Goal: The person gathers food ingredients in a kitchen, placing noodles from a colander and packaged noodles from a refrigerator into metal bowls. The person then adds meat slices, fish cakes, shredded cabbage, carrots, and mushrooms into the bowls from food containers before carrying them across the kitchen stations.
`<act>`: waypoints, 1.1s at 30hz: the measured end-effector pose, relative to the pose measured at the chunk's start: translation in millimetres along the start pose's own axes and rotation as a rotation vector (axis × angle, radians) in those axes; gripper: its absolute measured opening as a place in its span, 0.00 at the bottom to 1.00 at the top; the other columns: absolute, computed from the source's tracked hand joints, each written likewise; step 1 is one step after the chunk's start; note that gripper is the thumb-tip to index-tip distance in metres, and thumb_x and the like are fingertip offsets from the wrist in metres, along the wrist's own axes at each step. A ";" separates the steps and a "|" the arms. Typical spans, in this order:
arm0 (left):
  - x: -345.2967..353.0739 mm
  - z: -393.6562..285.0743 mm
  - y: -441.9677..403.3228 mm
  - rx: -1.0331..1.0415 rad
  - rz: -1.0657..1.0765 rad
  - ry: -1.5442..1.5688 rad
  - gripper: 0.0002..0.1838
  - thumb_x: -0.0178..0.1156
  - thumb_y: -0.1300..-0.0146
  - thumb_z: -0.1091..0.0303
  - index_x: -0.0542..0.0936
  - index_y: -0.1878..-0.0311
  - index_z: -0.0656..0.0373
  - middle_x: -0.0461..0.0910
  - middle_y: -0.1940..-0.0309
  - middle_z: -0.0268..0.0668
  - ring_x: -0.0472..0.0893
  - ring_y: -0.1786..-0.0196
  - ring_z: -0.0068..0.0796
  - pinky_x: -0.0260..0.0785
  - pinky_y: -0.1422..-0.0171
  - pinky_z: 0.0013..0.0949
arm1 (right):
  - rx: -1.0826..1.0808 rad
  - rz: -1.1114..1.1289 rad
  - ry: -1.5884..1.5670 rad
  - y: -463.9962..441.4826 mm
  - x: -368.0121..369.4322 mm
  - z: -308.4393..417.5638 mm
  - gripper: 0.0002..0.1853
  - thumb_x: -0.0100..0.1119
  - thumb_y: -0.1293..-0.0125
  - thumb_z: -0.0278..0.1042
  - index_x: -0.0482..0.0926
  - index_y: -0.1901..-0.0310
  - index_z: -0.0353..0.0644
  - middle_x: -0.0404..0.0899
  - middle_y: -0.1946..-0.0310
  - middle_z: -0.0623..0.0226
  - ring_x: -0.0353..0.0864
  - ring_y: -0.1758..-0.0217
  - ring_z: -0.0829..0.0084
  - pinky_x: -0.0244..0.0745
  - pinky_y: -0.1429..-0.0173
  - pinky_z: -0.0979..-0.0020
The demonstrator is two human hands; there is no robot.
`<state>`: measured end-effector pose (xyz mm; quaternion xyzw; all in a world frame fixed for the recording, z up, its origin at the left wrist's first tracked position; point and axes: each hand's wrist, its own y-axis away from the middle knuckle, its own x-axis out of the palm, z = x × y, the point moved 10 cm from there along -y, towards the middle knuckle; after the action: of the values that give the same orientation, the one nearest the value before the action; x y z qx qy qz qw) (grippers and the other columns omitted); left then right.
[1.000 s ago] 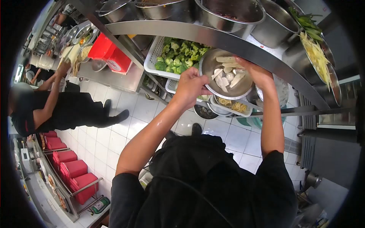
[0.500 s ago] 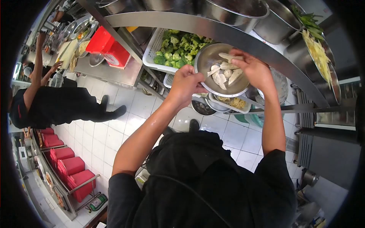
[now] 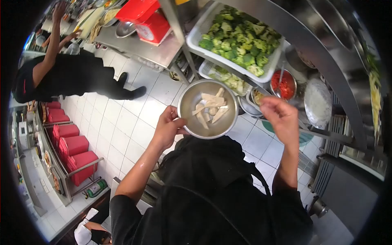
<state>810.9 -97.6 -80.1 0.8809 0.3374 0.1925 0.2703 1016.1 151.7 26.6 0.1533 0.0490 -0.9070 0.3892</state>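
My left hand (image 3: pixel 168 128) grips the near-left rim of a steel mixing bowl (image 3: pixel 188 102), thumb over the edge. The bowl is held in front of my apron, tilted slightly so that its inside faces me. Several pale slices (image 3: pixel 214 102), which look like sliced mushroom, lie in its bottom. To the right of the bowl and apart from it, my right hand (image 3: pixel 281 118) is raised with its fingers curled together in a pinch. Whether anything small is between those fingertips is hidden. Beyond it stands a steel container of chopped red vegetable (image 3: pixel 286 86) with a spoon handle.
A white basket (image 3: pixel 192 39) of broccoli (image 3: pixel 241 41) sits on the shelf ahead, above a smaller basket of pale green pieces (image 3: pixel 228 79). A metal shelf edge (image 3: pixel 322 45) curves overhead. A red scale (image 3: pixel 153 26) and a co-worker (image 3: pixel 77 73) are at left.
My left hand has drawn the bowl back from the shelf, down and left toward my body. My right hand has come out of the bowl, and the slices lie differently.
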 end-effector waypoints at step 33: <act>-92.4 162.5 -105.1 -0.099 -0.230 0.144 0.11 0.56 0.41 0.82 0.66 0.57 0.63 0.74 0.52 0.42 0.81 0.64 0.28 0.78 0.63 0.30 | 0.445 -0.081 0.743 -206.4 178.6 -303.4 0.43 0.77 0.56 0.43 0.70 0.36 0.43 0.73 0.39 0.49 0.71 0.35 0.53 0.65 0.30 0.60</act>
<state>779.6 -152.6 -285.0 0.8059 0.4450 0.2392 0.3087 824.1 234.3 -323.9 0.5475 -0.0048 -0.7931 0.2669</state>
